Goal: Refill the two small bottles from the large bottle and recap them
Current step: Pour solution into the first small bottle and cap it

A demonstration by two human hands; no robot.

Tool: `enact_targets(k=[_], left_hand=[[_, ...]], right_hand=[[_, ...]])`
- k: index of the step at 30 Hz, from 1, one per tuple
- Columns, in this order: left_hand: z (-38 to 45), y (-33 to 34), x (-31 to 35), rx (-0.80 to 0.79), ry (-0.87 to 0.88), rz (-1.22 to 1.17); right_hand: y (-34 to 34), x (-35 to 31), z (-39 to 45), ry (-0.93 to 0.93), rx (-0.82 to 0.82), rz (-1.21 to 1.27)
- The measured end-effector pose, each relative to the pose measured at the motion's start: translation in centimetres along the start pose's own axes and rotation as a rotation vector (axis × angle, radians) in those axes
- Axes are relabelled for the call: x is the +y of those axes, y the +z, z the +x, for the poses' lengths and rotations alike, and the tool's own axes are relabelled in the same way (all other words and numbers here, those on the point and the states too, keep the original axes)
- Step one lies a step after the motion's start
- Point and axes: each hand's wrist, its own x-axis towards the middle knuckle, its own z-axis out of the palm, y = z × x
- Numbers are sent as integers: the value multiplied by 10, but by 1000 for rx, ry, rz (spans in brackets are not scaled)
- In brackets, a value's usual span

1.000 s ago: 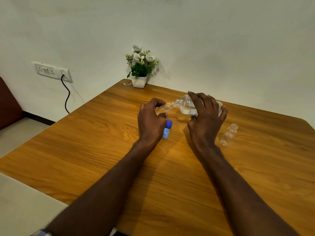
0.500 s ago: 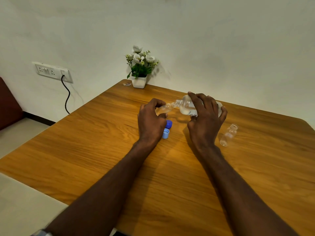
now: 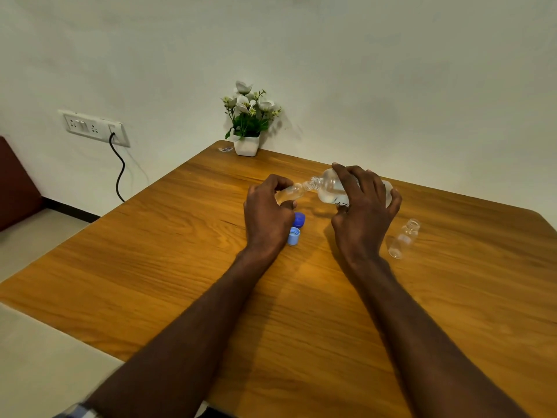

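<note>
I see the left hand [image 3: 266, 214] with fingers [image 3: 278, 181] curled tight around a small bottle [image 3: 289, 192], thumb pressed on its near side. That bottle is tilted, mouth pointing toward the large bottle [image 3: 330, 188]. Right hand [image 3: 361, 212] has fingers [image 3: 351, 179] spread and wrapped over the top of the large bottle, gripping it, thumb tucked under. Large bottle is tipped over almost flat, neck aimed left, its threaded mouth touching the small bottle's mouth. Clear liquid sits in the lower part of the large bottle. Can't tell the fill level in the small one; the left hand hides most of it.

Places relative to the large bottle: dark blue cap [image 3: 300, 219] lies on the table [image 3: 168, 242] just below and left of its neck, beside the left hand's knuckles. Light blue cap [image 3: 293, 235] lies open side up, just nearer me than the dark one, the two touching or nearly so. Second small bottle [image 3: 404, 239] stands uncapped and looks empty, to the right and nearer me, just past the right hand's little finger, not touched. Flower pot [image 3: 246, 143] sits at the far table corner, well behind and left.
</note>
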Motion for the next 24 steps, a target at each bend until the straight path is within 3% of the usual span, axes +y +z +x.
enact_targets(k=[24], left_hand=[[0,0,0,1,-4,13]], right_hand=[[0,0,-1,-6,26,28]])
